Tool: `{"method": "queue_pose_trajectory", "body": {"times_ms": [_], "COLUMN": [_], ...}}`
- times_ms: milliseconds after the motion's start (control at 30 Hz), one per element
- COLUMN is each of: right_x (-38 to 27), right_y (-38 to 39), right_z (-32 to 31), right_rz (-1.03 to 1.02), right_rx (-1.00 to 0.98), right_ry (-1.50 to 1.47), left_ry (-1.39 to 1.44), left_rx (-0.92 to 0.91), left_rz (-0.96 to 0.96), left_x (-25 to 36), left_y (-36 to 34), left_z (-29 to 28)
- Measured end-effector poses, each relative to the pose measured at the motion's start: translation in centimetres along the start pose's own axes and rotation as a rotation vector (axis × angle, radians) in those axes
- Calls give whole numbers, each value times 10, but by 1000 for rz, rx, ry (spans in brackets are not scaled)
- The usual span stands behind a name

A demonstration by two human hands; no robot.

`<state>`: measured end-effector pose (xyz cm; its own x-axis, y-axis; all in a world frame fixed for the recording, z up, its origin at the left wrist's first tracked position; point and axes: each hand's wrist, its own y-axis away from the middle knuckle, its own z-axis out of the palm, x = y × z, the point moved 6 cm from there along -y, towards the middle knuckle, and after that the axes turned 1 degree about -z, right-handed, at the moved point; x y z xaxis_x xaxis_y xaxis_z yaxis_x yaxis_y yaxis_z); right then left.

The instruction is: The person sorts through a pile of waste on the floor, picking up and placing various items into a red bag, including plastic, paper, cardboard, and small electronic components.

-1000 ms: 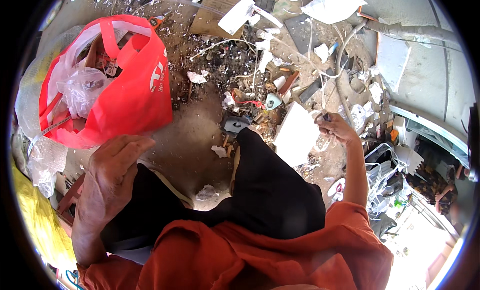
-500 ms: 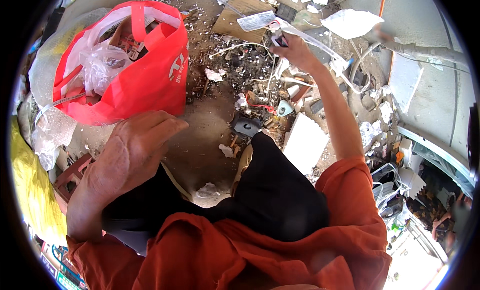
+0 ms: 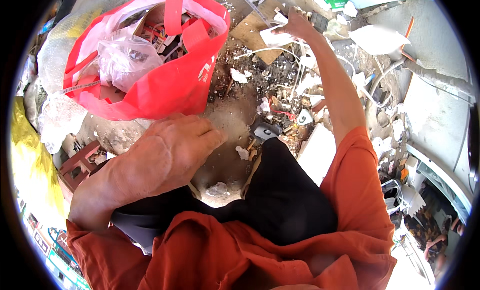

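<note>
My right hand (image 3: 298, 27) reaches to the far side of the littered ground, its thumb and fingers spread apart. Just under the thumb lies a flat white piece (image 3: 274, 38), over a brown cardboard sheet (image 3: 267, 52). Closer in, my left hand (image 3: 182, 146) hangs in front of the red bag (image 3: 165, 92), fingers curled together. Its palm faces away, so anything inside it is hidden. The bag stands upright with its top gaping; a crumpled clear plastic bag (image 3: 127, 59) and packaging fill it.
Wires, foam crumbs and small parts litter the middle, with a dark grey bracket (image 3: 266, 131) near my knee. A white board (image 3: 320, 152) lies beside my right leg. Bubble wrap (image 3: 57, 55) and a yellow sack (image 3: 32, 165) are at the left. A pipe (image 3: 440, 72) juts in at right.
My right hand has moved farther away; the dark thing and clear strip seen at its fingers no longer show there. My left hand is farther right. The view has shifted, moving the bag rightward and up.
</note>
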<state>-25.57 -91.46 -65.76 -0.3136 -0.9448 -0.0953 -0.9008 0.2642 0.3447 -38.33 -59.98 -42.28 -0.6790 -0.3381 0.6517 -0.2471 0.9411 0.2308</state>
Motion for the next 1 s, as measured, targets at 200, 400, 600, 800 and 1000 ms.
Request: {"method": "queue_pose_trajectory", "body": {"times_ms": [200, 400, 600, 800, 1000], "right_x": [-2, 13, 28, 53, 78], "right_y": [82, 71, 106, 182, 191], "right_z": [18, 62, 48, -16, -87], "right_rz": [-13, 82, 129, -37, 55], "right_rx": [-261, -222, 102, 678, 1022], "right_ry": [-1343, -1396, -1522, -1567, -1643], "left_ry": [30, -48, -62, -92, -348], "left_rx": [34, 65, -75, -41, 270], "left_rz": [110, 138, 58, 23, -139], "left_x": [19, 34, 27, 26, 25], "left_y": [3, 4, -1, -5, 2], "left_z": [1, 6, 17, 18, -33]}}
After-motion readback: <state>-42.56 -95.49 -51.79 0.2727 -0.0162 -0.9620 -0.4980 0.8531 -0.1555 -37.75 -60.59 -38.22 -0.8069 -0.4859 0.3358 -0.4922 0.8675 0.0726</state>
